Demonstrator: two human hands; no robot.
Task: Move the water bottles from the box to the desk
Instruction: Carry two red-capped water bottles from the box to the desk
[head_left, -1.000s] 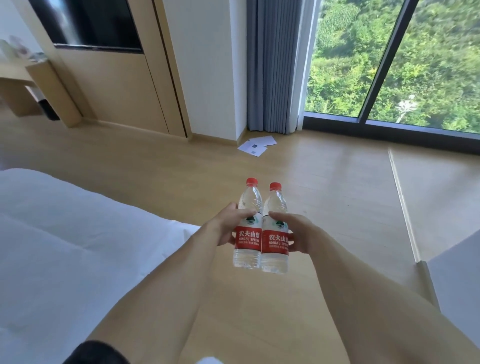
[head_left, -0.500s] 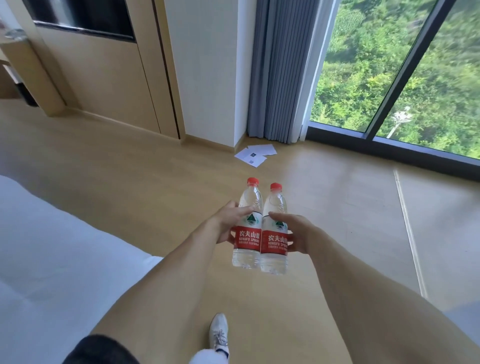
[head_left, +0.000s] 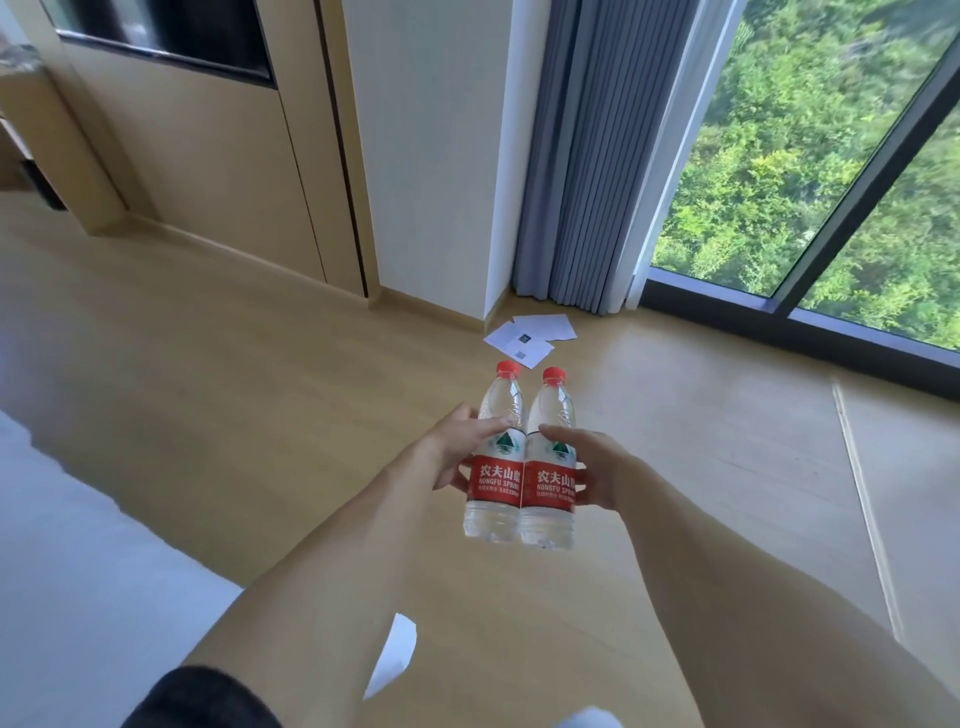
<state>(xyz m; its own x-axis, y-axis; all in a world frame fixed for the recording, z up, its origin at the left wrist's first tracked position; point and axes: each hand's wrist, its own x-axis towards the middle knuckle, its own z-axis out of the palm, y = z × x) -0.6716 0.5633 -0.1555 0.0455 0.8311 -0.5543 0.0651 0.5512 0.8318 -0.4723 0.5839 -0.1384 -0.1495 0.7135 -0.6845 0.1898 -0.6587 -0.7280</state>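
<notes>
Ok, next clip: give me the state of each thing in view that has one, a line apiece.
left bottle: capped, upright, off the floor, held by the left hand.
right bottle: capped, upright, touching the left bottle, held by the right hand.
curtain: drawn aside, bunched beside the window.
papers: loose on the floor, overlapping.

Both hands, left hand (head_left: 457, 447) and right hand (head_left: 597, 467), hold two upright water bottles (head_left: 519, 483) together.

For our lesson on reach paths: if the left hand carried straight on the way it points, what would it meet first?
The left hand grips the left bottle and points ahead; beyond lie the papers on the floor, then the wall. Depth is unclear.
</notes>
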